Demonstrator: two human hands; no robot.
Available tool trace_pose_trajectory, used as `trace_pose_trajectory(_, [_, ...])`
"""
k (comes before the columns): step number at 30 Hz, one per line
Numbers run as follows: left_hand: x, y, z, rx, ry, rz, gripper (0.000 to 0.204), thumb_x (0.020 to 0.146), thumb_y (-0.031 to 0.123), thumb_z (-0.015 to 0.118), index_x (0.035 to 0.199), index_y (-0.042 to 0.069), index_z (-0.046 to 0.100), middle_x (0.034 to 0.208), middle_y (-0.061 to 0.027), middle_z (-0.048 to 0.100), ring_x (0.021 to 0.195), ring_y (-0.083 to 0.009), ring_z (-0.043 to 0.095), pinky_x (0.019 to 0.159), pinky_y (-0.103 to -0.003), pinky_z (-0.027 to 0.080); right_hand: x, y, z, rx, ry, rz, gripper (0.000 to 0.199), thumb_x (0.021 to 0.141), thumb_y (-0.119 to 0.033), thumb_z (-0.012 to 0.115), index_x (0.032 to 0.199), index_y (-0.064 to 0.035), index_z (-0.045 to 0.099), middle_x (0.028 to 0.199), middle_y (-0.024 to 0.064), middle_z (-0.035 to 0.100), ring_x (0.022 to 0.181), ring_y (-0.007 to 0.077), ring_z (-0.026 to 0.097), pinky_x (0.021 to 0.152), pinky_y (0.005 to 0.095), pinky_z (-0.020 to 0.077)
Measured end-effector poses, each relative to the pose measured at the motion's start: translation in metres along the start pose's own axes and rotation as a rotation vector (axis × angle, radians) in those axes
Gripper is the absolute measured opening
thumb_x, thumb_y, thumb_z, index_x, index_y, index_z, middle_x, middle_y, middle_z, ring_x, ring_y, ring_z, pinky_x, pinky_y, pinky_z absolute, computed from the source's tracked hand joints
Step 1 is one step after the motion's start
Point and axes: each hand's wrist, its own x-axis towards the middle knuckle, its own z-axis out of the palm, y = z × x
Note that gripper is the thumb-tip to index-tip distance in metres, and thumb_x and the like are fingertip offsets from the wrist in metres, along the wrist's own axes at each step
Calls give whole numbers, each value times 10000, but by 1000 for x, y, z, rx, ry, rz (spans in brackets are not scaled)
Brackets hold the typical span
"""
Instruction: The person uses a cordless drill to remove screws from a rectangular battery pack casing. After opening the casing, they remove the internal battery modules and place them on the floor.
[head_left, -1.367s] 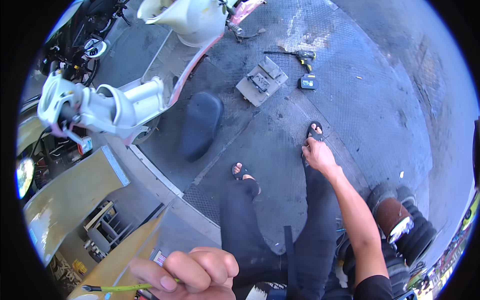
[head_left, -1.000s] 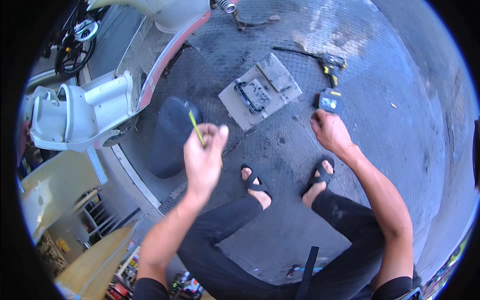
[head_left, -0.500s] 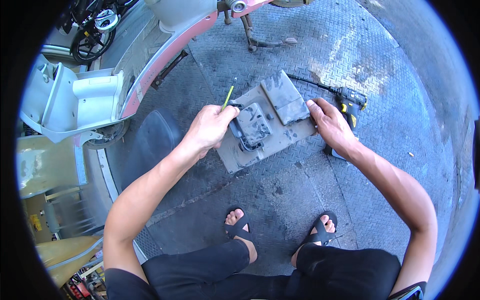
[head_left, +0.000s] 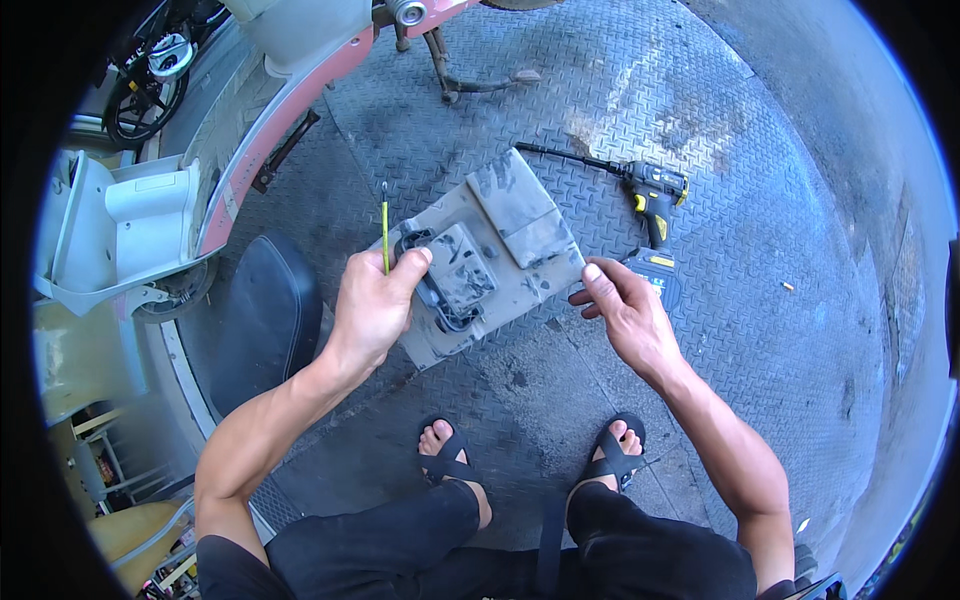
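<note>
A dusty grey plastic panel [head_left: 550, 240], with a raised block and a black looped clip [head_left: 455, 320], is held tilted above the floor. My left hand [head_left: 372, 305] grips its left side, thumb against the clip. From the same fist a thin yellow-green stick [head_left: 385, 235] with a small metal tip points up. My right hand [head_left: 632, 310] is closed at the panel's right corner, its thumb at the edge and its fingers curled just below. What the left fingers do underneath is hidden.
A cordless drill [head_left: 655, 195] with a long black bit lies on the tread-plate floor [head_left: 740, 330] beyond my right hand. A black scooter seat [head_left: 265, 310] sits at the left. A pink-and-white scooter body [head_left: 300, 110] and its stand [head_left: 450, 80] are farther off.
The panel and both hands have shifted left in view. The stick now stands more upright. My right hand has moved down to the panel's corner, uncovering more of the drill.
</note>
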Motion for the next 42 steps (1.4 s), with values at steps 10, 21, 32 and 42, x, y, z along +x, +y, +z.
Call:
trace_pose_trajectory(10, [-101, -14, 50, 58, -259, -81, 220, 1072, 212, 749, 971, 17, 756, 677, 44, 597, 570, -49, 497, 527, -290, 393, -69, 27, 13, 913, 142, 536, 668, 1173, -526, 519, 1474, 71, 508, 1350, 267, 647, 1185, 416, 715, 1085, 536, 622])
trace_pose_trajectory(21, [-159, -87, 103, -205, -655, -619, 392, 1066, 163, 697, 1448, 99, 638, 679, 99, 405, 541, -28, 365, 515, -264, 296, -93, 114, -2, 933, 234, 646, 377, 1141, -450, 515, 1193, -115, 680, 1080, 61, 746, 921, 202, 708, 948, 474, 560])
trace_pose_trajectory(32, [-173, -158, 136, -26, -715, -585, 643, 1027, 184, 735, 1639, 198, 541, 690, 91, 425, 563, -48, 388, 531, -273, 337, -95, 182, 4, 1058, 381, 564, 389, 1105, -455, 613, 1216, -98, 721, 1170, 68, 754, 1114, 228, 674, 1022, 425, 551])
trace_pose_trajectory(42, [-176, -180, 136, 161, -670, -551, 625, 910, 358, 745, 1423, 7, 685, 809, -116, 698, 779, -221, 677, 784, -409, 547, 35, 157, -126, -615, 694, -12, 519, 993, -326, 812, 1295, 68, 661, 1212, 292, 733, 1145, 406, 727, 1009, 486, 572])
